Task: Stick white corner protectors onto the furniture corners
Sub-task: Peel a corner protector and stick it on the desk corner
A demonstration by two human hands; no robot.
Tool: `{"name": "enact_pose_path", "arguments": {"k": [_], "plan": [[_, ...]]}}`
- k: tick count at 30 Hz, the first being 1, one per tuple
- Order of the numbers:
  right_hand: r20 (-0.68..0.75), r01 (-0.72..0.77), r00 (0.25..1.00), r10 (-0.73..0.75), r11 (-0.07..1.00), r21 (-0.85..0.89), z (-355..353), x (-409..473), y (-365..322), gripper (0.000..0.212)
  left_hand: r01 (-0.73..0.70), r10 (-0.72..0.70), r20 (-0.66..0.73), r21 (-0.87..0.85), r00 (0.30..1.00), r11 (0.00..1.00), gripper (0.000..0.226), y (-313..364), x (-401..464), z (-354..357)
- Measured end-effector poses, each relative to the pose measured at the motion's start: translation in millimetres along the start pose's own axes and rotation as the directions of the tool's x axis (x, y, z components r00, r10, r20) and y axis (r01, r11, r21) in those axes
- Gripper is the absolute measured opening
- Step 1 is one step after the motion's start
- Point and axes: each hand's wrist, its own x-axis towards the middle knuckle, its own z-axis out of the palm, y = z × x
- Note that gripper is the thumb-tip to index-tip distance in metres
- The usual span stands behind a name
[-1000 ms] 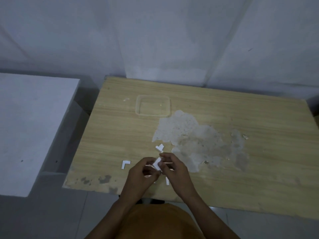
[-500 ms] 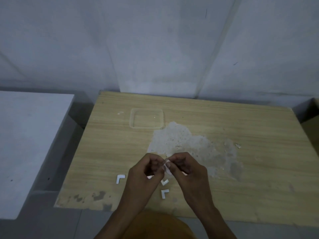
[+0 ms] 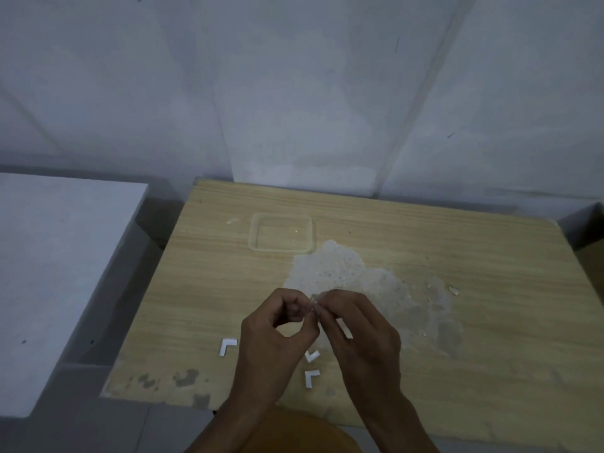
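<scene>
Wood-grain table first: we see its laminate flaked off mid-top, so adhesive may grip badly on any corner that is just as worn. Clear shallow tray sits well behind. Our left hand and right hand both pinch 1 small white corner protector between fingertips, probably peeling backing. Risk: sticky side folds onto itself or our fingers. 3 spare protectors lie beneath; a wrist could sweep them off.

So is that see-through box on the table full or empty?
Empty: the clear box shows only the wooden table through its bottom.
</scene>
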Motion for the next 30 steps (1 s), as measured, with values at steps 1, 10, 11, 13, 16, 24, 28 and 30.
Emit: {"name": "enact_pose_path", "arguments": {"k": [1,10,11,13,16,24,28,30], "plan": [[0.003,0.011,1.000,-0.011,1.000,-0.015,0,0,1,0.015,-0.013,0.013,-0.004,0.007,1.000,1.000,0.006,1,1,-1],[0.044,-0.236,0.971,0.235,0.912,0.337,-8,20,-15,0.013,-0.004,0.003,0.025,0.044,1.000,0.999,0.012,14,9,-8],[0.081,-0.319,0.946,0.314,0.857,0.404,-9,21,-18,0.015,0.050,-0.049,0.040,-0.020,0.998,0.999,0.012,16,9,-9],[0.143,-0.436,0.893,0.427,0.739,0.514,-12,22,-22,0.022,0.150,-0.142,0.067,-0.126,0.988,0.981,0.009,21,10,-10],[0.177,-0.474,0.867,0.466,0.661,0.581,-18,25,-22,0.026,0.195,-0.180,0.101,-0.173,0.979,0.965,0.009,26,10,-11],[0.179,-0.237,0.966,0.185,0.909,0.343,-32,32,-19,0.027,0.164,-0.148,0.155,-0.099,0.977,0.981,0.016,32,12,-20],[0.160,-0.210,0.973,0.167,0.928,0.307,-32,32,-17,0.024,0.068,-0.071,0.128,0.029,0.989,0.997,0.019,36,10,-22],[0.152,-0.172,0.980,0.131,0.937,0.304,-31,29,-17,0.023,0.021,-0.031,0.115,0.084,0.993,0.996,0.020,37,10,-22]]}}
